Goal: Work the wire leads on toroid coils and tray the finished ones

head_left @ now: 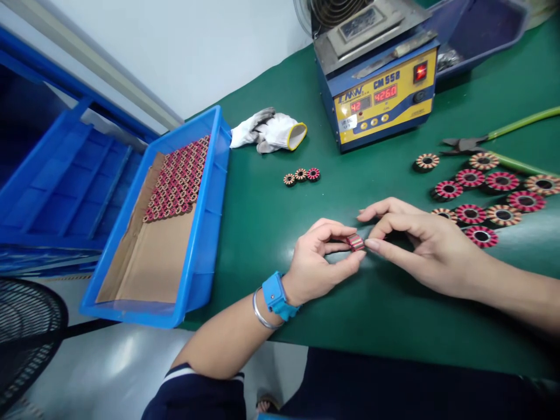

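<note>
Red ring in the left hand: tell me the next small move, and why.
Probably close the right hand's thumb and forefinger on the exposed side of the red ring: the left hand pinches it, and the right fingertips are right beside it, with no clear grip.

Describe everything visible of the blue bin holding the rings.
The blue bin is rectangular, open-topped and looks like plastic. Brown cardboard lines it; red and tan rings pack its far part. It sits left on the green table; a glove lies by its far corner. Neither left hand nor right hand touches it.
</note>
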A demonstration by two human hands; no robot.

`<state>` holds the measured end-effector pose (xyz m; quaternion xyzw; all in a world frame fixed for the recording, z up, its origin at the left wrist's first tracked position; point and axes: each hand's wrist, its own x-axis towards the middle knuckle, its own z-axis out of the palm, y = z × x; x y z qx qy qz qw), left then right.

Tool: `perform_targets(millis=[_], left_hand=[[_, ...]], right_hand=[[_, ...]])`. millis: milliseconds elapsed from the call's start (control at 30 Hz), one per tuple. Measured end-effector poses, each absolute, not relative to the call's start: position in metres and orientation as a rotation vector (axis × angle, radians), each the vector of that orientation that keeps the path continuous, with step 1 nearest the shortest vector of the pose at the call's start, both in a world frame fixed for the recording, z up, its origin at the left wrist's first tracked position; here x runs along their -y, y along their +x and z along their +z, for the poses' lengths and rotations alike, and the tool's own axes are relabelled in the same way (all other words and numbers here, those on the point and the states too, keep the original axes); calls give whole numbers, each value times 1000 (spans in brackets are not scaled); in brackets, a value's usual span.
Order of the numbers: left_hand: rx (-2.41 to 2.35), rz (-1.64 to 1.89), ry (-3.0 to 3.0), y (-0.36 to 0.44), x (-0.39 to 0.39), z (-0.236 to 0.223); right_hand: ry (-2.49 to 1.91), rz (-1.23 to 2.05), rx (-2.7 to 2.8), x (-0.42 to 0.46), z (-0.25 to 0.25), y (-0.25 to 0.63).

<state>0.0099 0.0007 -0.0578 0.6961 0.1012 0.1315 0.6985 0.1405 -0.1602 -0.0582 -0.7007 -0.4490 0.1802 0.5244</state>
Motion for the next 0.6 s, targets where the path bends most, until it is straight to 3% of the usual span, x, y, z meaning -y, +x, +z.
perform_targets(millis=[267, 600], left_hand=[[-222, 281, 1634, 4, -2, -53], [-138, 181, 1660, 3, -2, -53]], right_hand=[[-1554, 485, 826, 160, -56, 150], [-1490, 644, 1074, 156, -54, 147]])
